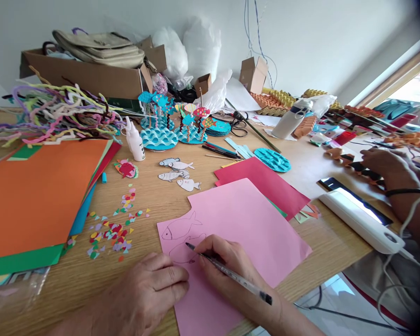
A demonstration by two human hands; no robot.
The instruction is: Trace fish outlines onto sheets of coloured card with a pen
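Note:
My right hand [227, 263] is closed round a clear-barrelled pen [234, 276] with a dark end. Its tip meets a pink sheet of paper [245, 224], inside a fish outline. Another drawn fish [182, 228] lies just above that one on the same sheet. My left hand [154, 284] rests on the sheet's lower left edge, fingers laid down and slightly bent, holding nothing. Beyond the sheet are several cut-out paper fish [189, 185]. Small coloured paper bits [114, 235] are scattered to the left.
Coloured sheets [38, 196] are stacked at left, below pipe cleaners [63, 112]. A glue bottle [135, 142] stands near blue wavy bases [159, 138] carrying paper fish. Red paper [262, 184] lies under the pink sheet. At right are a white device [360, 219] and another person's hand [388, 163].

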